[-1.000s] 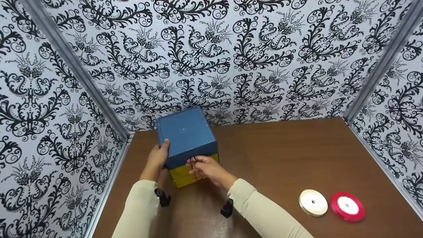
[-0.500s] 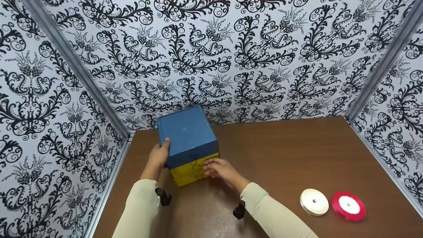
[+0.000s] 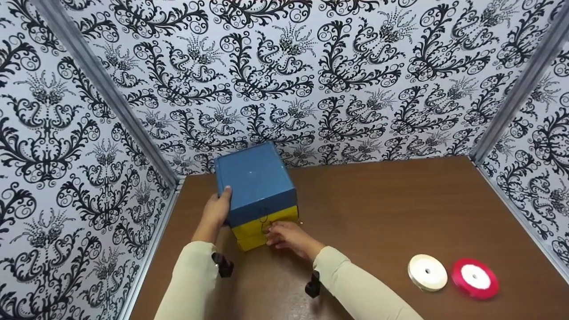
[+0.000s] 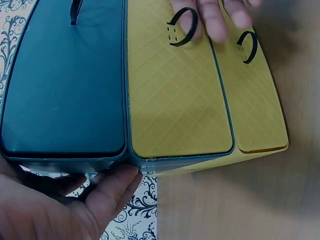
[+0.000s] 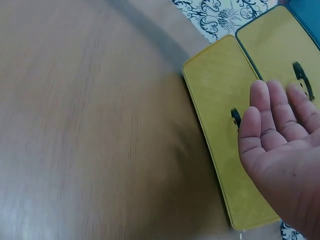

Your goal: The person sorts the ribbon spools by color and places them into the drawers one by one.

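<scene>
Toward the back left of the table stands a drawer box (image 3: 253,178) with a blue top and upper front. Below the blue front are two yellow drawer fronts, the middle one (image 4: 180,110) and the bottom one (image 4: 260,110), each with a black loop pull. My left hand (image 3: 217,211) grips the box's left side, thumb on the top edge and fingers against the side. My right hand (image 3: 291,238) is at the yellow fronts, fingers extended. Its fingertips overlap the middle loop pull (image 4: 192,32) in the left wrist view.
A cream ribbon spool (image 3: 420,278) and a red ribbon spool (image 3: 484,284) lie at the front right of the brown table (image 3: 378,200). Patterned panels (image 3: 284,80) close in the back and sides, with grey metal posts at the corners.
My right hand let go of the blue front's loop pull, drew back to the right, then came in lower at the yellow fronts. My left hand has kept its place on the box.
</scene>
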Available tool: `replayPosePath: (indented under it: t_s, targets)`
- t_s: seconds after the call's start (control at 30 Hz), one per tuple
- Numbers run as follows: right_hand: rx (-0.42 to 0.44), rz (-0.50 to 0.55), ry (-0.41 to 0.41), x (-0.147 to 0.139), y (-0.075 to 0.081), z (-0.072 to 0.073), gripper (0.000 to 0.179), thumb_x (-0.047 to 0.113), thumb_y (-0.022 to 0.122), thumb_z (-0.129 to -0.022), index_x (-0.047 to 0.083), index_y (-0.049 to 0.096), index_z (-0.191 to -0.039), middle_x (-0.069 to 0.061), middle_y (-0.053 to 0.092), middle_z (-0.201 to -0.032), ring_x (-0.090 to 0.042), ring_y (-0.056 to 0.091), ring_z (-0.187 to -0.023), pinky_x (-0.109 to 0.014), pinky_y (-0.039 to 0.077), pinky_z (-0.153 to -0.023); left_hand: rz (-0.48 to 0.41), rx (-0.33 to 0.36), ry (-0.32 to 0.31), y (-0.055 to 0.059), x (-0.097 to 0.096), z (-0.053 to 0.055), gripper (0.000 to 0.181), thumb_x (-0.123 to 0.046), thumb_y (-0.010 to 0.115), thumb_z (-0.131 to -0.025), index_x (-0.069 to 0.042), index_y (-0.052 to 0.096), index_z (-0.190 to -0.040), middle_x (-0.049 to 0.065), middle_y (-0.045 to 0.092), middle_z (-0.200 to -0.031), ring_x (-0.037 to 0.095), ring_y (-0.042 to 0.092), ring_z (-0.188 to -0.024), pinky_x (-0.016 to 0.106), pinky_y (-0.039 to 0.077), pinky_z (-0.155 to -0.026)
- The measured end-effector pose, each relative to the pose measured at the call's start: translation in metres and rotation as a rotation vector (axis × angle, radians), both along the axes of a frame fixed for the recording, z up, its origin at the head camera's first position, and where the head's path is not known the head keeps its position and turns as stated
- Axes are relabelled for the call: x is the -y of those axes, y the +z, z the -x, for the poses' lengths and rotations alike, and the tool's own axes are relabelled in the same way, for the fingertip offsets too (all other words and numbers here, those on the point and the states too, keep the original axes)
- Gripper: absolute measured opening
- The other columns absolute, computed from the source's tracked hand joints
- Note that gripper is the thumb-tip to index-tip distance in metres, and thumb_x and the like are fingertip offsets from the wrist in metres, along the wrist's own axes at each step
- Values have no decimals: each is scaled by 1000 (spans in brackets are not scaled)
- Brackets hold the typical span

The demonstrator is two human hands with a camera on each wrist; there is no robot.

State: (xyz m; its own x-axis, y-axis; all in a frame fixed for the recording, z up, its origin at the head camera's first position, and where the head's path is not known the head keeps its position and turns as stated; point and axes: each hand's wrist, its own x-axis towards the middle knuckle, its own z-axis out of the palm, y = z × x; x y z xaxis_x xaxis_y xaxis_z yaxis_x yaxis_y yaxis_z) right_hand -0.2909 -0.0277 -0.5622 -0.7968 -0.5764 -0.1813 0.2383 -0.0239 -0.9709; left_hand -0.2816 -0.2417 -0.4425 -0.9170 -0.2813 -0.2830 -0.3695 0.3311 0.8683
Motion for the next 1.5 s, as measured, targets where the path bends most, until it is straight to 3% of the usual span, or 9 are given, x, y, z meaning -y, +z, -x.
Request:
replayPosePath:
  t_s: [0.23, 0.57, 1.0, 1.27, 1.5]
  targets:
    - [21, -1, 31, 10, -4, -1, 34, 28, 53, -93, 1, 60, -111, -16, 63, -110, -30, 62, -94, -48, 46, -86, 13, -8, 9, 0, -1, 0, 71, -53, 32, -95, -1, 24, -142, 25, 32, -140, 39, 38, -123, 52, 38, -95]
    - [69, -1, 2, 11, -12, -2, 28, 19, 53, -88, 4, 62, -110, -11, 64, -109, -27, 62, -92, -45, 47, -84, 25, 1, -12, 2, -1, 1, 72, -55, 30, -95, -3, 22, -144, 22, 26, -145, 38, 28, -130, 51, 30, -101]
    - [65, 30, -26, 4, -19, -19, 24, 17, 53, -89, 5, 64, -106, -14, 64, -105, -24, 63, -86, -41, 49, -79, 73, 10, -32, 6, -2, 0, 77, -56, 27, -95, -1, 14, -146, 23, 17, -148, 38, 17, -135, 51, 18, -107]
    - [54, 61, -37, 0, -23, -32, 25, 12, 49, -88, 1, 64, -106, -9, 67, -100, -20, 64, -82, -34, 50, -70, 31, -6, 3, 5, -3, 2, 72, -54, 31, -95, -1, 24, -143, 23, 28, -143, 36, 30, -128, 49, 28, -103]
    - [59, 89, -39, -4, -27, -45, 27, 12, 50, -87, -1, 62, -107, -11, 66, -100, -21, 63, -82, -33, 50, -70, 54, -6, 0, 4, -2, 1, 72, -52, 29, -96, 2, 22, -143, 26, 27, -143, 39, 28, -129, 49, 26, -104]
